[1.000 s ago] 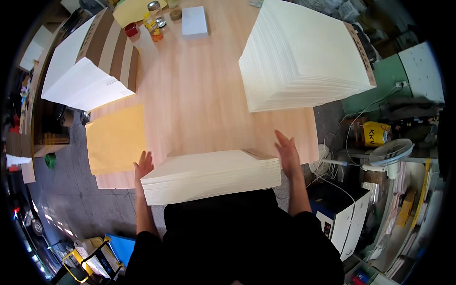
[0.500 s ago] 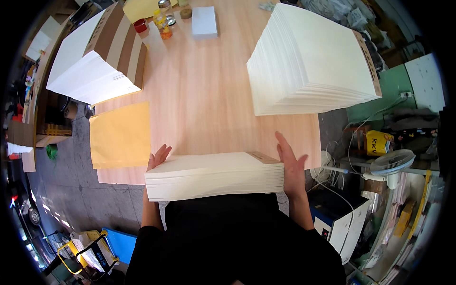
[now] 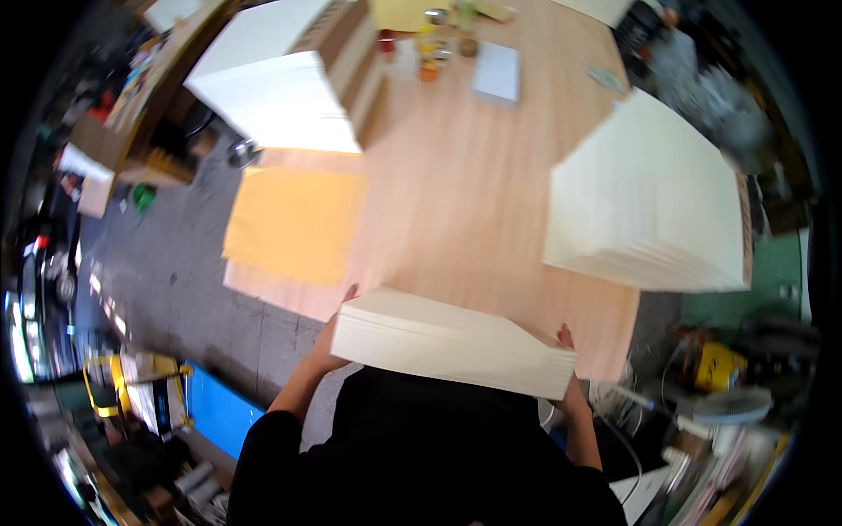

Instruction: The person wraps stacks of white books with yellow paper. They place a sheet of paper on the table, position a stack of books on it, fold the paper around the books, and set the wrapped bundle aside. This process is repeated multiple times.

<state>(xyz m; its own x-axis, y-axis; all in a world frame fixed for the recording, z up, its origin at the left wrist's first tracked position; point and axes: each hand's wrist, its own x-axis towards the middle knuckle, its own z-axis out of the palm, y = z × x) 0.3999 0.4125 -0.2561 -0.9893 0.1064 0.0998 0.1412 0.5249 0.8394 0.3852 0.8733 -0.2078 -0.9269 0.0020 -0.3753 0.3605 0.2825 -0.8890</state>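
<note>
While pressed flat at both ends, held level: cream paper stack (image 3: 452, 342).
Left hand (image 3: 331, 337) and right hand (image 3: 570, 394) open-palmed against its sides, above near edge of wooden table (image 3: 456, 193).

I hold a paper stack (image 3: 452, 342) at the near edge of the table (image 3: 456, 193), my left hand (image 3: 331, 337) on its left end, my right hand (image 3: 570, 386) on its right end. Beyond it to the right, a taller stack (image 3: 653, 206) lies on the table. To the left lies a flat sheet (image 3: 294, 223); behind that, another stack (image 3: 272, 88). Jars (image 3: 425, 48) and a small pad (image 3: 497, 72) lie at the far edge.
</note>
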